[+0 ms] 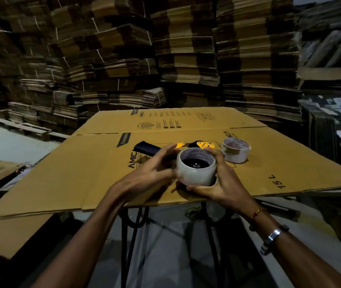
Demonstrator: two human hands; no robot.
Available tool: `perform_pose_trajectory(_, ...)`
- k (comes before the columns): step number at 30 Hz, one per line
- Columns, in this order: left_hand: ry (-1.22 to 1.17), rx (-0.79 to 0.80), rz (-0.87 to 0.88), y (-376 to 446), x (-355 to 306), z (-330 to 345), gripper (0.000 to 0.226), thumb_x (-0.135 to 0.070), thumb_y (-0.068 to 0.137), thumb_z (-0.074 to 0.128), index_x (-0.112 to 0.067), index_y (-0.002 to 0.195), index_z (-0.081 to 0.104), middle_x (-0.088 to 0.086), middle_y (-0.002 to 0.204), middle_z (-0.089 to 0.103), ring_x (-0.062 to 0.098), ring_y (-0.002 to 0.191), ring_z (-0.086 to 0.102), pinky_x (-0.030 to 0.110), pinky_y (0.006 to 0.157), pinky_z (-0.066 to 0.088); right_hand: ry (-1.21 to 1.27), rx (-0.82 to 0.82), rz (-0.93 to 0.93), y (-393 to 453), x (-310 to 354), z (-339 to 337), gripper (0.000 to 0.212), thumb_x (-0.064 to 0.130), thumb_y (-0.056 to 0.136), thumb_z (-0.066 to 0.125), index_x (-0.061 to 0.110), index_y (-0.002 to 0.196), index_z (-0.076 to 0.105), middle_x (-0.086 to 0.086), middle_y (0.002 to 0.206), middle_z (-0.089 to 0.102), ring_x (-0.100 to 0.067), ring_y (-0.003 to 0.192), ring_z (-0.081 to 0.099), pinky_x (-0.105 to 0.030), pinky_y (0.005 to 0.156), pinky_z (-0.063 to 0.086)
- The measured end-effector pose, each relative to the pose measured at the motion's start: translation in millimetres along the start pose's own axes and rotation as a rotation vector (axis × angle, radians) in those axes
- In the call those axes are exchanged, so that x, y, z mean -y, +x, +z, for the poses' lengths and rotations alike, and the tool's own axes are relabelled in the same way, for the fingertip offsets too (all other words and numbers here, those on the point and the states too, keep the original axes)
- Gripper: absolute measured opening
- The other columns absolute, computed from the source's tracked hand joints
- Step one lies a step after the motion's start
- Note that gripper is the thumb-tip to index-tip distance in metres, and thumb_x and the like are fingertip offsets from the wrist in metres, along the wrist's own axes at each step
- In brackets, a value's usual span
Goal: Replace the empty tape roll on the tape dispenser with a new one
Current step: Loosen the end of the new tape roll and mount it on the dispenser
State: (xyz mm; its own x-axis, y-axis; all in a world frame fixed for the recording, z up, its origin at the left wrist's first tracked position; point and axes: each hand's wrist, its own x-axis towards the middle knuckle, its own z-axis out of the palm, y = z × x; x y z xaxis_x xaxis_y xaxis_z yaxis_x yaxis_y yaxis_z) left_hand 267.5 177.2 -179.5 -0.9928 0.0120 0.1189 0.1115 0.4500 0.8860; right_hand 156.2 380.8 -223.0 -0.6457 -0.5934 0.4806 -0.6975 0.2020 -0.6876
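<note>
A full roll of clear tape (196,173) sits on the hub of the tape dispenser (201,144), which lies flat on a cardboard sheet (94,173). The dispenser shows a dark blue handle (145,148) pointing left and a yellow-black head behind the roll. My left hand (155,169) presses on the roll's left side, fingers spread over the handle end. My right hand (223,179) cups the roll from the right and front. A second roll (235,150), thinner, with a printed white core, stands on the sheet to the right, apart from both hands.
The flattened box lies over a small table with black metal legs (131,235). Tall stacks of flattened cartons (186,48) wall in the back and sides. More cardboard lies low on the left (9,231). Shelving with papers stands at the right (331,121).
</note>
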Motion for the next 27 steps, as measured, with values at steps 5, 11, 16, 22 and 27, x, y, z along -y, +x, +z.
perform_pose_trajectory(5,0.235,-0.094,0.028,27,-29,26,0.109,-0.05,0.076,0.077,-0.023,0.159,0.011,0.001,0.16,0.031,0.015,0.139,0.04,0.022,0.105,0.034,0.049,0.034,0.012,-1,-1,-2,0.106,0.057,0.06,0.087,0.04,0.145,0.027,0.005,0.138,0.06,-0.011,0.123,0.061,-0.036,0.104,0.053)
perform_pose_trajectory(11,0.186,-0.229,0.056,30,-7,32,0.096,-0.057,0.069,0.082,-0.025,0.15,0.041,-0.006,0.146,0.051,0.004,0.125,0.05,0.019,0.099,0.042,0.041,0.018,0.011,0,-3,0,0.102,0.057,0.059,0.087,0.043,0.142,0.029,0.008,0.134,0.061,-0.007,0.122,0.061,-0.025,0.101,0.051)
perform_pose_trajectory(16,0.087,-0.2,0.028,27,1,34,0.099,-0.06,0.064,0.081,-0.03,0.149,0.041,-0.01,0.144,0.052,0.006,0.13,0.049,0.031,0.108,0.044,0.005,0.024,0.023,-1,-5,1,0.105,0.046,0.065,0.092,0.034,0.147,0.028,0.008,0.134,0.058,-0.008,0.118,0.061,-0.009,0.093,0.047)
perform_pose_trajectory(22,0.289,-0.146,0.021,29,-15,26,0.104,-0.061,0.067,0.08,-0.021,0.152,0.037,-0.001,0.151,0.047,0.012,0.132,0.048,0.035,0.111,0.042,-0.014,0.004,0.023,-5,-2,2,0.105,0.047,0.064,0.092,0.034,0.147,0.028,0.003,0.138,0.058,-0.012,0.121,0.059,-0.022,0.099,0.048)
perform_pose_trajectory(27,0.325,-0.112,0.031,30,-16,25,0.104,-0.061,0.066,0.08,-0.021,0.152,0.037,-0.002,0.154,0.042,0.012,0.134,0.045,0.031,0.111,0.04,-0.019,-0.007,0.025,-6,0,5,0.103,0.057,0.061,0.086,0.038,0.143,0.028,0.005,0.137,0.059,-0.013,0.122,0.06,-0.03,0.102,0.052)
